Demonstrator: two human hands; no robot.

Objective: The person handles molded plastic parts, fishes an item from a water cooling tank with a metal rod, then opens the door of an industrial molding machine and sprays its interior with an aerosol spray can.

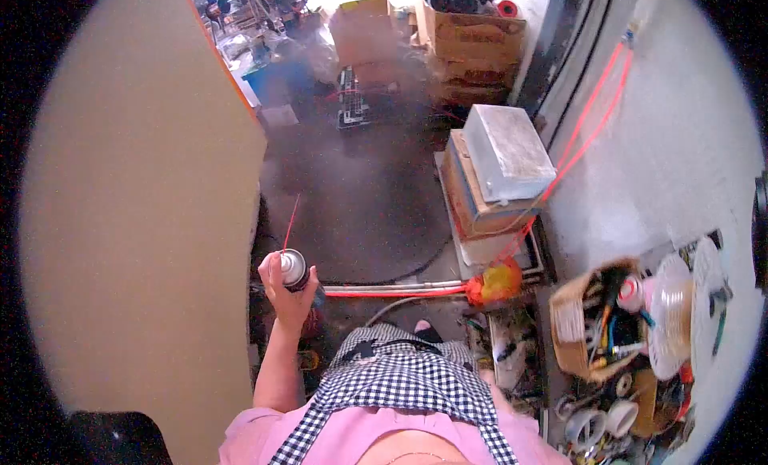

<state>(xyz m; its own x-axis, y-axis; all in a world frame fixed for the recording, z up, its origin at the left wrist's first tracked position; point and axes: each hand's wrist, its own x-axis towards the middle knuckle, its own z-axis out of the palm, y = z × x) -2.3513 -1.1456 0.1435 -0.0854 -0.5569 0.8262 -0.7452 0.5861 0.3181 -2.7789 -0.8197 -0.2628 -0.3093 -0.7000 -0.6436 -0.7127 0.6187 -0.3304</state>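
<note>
My left hand (290,299) is wrapped round a spray can (298,274) in front of my left side. The can has a white top, and one finger lies at its nozzle. A thin red straw (291,222) sticks out from the nozzle and points away from me, over the dark floor (352,233). Hazy mist hangs above the floor ahead of the can. Of my right arm only a little shows beside the checked apron (416,381); the right hand is out of sight.
A tan panel (144,217) stands close on my left. White and orange pipes (392,290) cross the floor before my feet. To the right are a white box (512,153) on stacked boxes and a carton of tools (570,325). Cardboard boxes (472,53) stand farther back.
</note>
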